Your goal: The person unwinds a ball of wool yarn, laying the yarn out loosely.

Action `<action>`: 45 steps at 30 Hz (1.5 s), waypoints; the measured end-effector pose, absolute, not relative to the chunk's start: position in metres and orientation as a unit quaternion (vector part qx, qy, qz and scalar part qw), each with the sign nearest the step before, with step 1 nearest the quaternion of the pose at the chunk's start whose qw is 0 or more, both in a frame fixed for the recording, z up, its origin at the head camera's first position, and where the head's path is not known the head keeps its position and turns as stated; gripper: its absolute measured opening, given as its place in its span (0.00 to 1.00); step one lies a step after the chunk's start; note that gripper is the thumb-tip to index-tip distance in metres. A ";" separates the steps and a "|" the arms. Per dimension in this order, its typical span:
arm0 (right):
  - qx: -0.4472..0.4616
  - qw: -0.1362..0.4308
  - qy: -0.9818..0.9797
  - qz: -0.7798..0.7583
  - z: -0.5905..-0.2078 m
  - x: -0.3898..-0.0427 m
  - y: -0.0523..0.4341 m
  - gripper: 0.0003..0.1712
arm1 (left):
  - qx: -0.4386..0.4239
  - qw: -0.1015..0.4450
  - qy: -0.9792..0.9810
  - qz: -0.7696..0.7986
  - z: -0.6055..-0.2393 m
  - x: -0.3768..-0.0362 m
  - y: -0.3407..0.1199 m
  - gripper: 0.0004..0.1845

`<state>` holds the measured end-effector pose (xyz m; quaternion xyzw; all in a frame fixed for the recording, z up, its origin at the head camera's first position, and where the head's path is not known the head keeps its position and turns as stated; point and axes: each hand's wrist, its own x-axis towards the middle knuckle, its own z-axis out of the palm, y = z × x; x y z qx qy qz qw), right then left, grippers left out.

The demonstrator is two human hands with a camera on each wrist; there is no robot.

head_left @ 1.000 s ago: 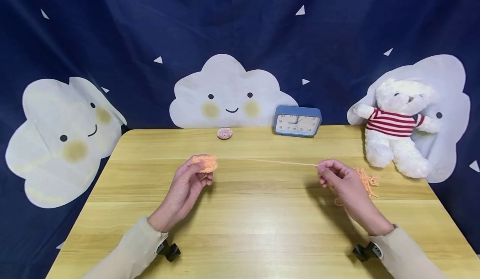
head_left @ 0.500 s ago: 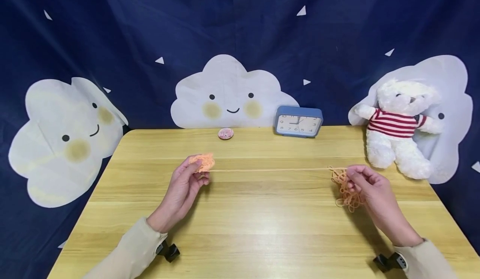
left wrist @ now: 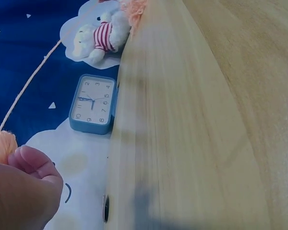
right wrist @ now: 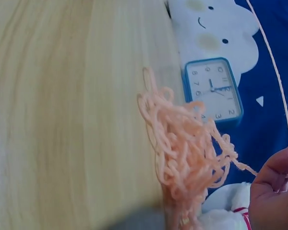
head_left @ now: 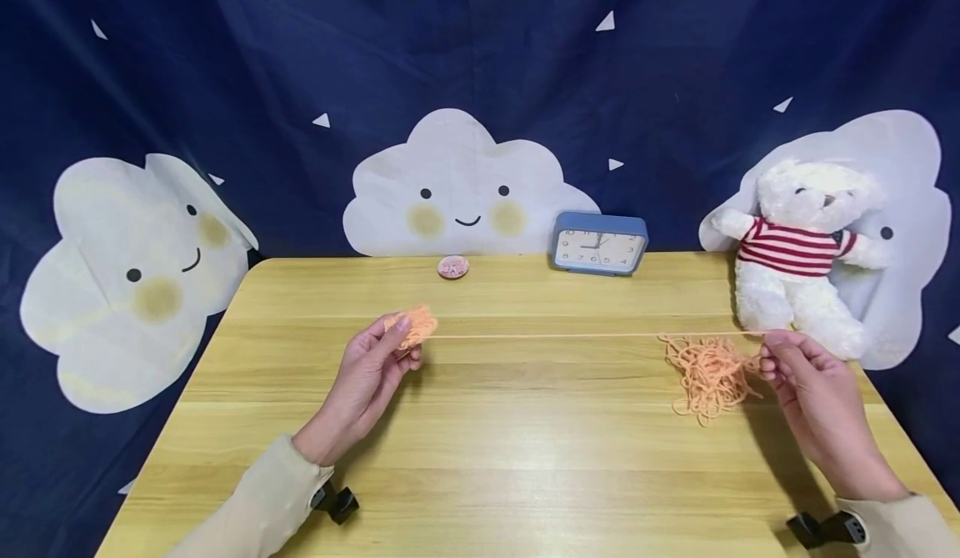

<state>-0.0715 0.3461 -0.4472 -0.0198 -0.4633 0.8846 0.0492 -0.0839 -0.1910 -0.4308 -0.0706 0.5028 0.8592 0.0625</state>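
My left hand [head_left: 375, 366] holds a small wound bundle of peach yarn [head_left: 420, 324], thumb pressed on top of it. From the bundle a thin yarn strand [head_left: 562, 336] runs straight and taut across to my right hand [head_left: 817, 399], which pinches it between thumb and fingertips. Below that strand, just left of the right hand, a loose heap of yarn [head_left: 712, 374] lies in tangled loops on the table. In the right wrist view, a piece of yarn leads from the heap [right wrist: 182, 139] up to the right fingers [right wrist: 273, 172]. Part of the bundle is hidden behind the left thumb.
At the back of the wooden table [head_left: 487, 475] stand a blue alarm clock [head_left: 598, 249] and, left of it, a small round pink object [head_left: 452, 267]. A white teddy bear [head_left: 791, 245] in a striped shirt sits at the back right, close beyond the right hand. A dark blue curtain [head_left: 637, 57] hangs behind.
My right hand has moved far to the right, and the stretch of strand between the hands has grown longer. The heap it was covering now shows. The left hand stays nearly in place.
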 end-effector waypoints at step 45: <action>-0.082 0.030 -0.585 0.806 -0.446 -0.073 0.363 0.21 | -0.044 0.051 0.476 0.877 -0.428 -0.084 -0.191 0.21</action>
